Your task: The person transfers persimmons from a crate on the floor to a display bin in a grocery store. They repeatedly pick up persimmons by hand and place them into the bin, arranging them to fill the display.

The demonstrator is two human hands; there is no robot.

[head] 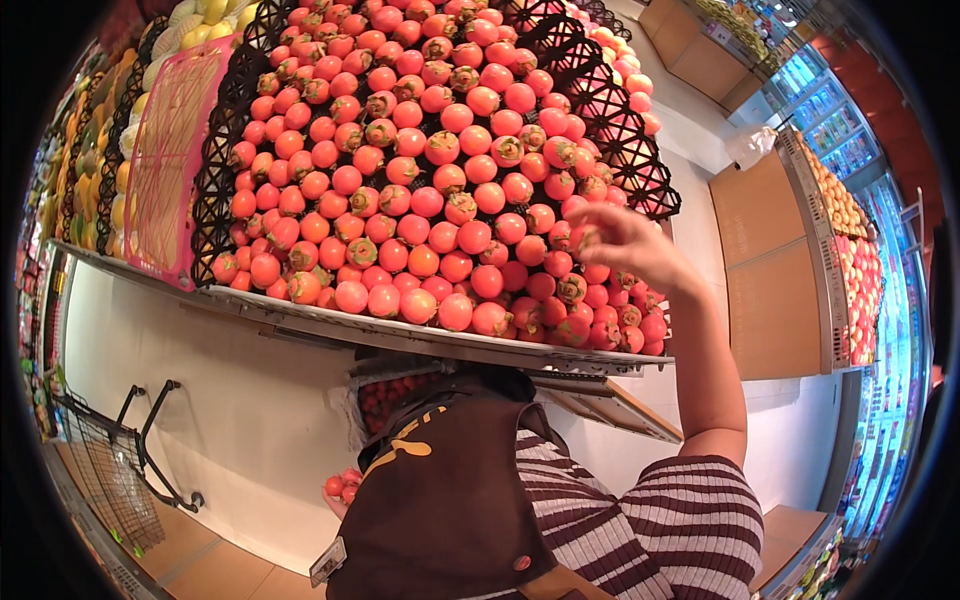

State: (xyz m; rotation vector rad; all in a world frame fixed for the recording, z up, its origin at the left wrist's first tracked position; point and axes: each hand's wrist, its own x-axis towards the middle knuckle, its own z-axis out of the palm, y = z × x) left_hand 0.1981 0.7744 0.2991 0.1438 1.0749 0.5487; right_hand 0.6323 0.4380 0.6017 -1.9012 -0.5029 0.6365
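Note:
A broad sloping display of orange-red persimmons (442,240), some with their green-brown calyxes upward, lies before me. At its right side, my right hand (637,251) reaches over the fruit. Its thumb and fingers curl about a persimmon (583,234); whether that fruit is lifted clear of the pile cannot be told. Low at my left side, my left hand (334,505) holds several persimmons (343,484), and the apron hides most of this hand. Below the display's front edge, a container with more red fruit (386,401) shows partly behind my dark apron (457,487).
Black plastic lattice dividers (607,105) flank the persimmons, and a pink plastic crate (180,157) stands on edge at left. A wire shopping cart (112,465) is at lower left. Further right stand a wood-panelled fruit stand (772,277) and lit refrigerated shelves (840,127).

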